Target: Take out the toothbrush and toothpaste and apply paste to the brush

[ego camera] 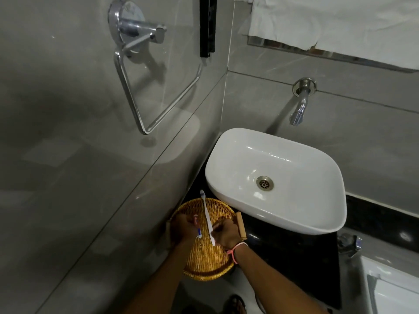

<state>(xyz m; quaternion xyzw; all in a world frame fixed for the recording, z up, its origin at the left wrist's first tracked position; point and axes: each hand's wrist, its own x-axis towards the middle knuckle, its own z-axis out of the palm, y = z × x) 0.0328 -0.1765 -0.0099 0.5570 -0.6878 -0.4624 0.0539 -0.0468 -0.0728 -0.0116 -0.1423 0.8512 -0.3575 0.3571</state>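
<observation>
Toothbrush and toothpaste in hands, above basket

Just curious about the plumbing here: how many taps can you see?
2. One tap sticks out of the wall above the white sink. A second tap sits on the dark counter at the right edge, partly cut off. Others may lie outside the view.

One head-worn wide-angle view looks forward and steeply down into a bathroom corner. The hands work close below, low in the frame; the sink sits near centre, tiled walls bending at the edges.
</observation>
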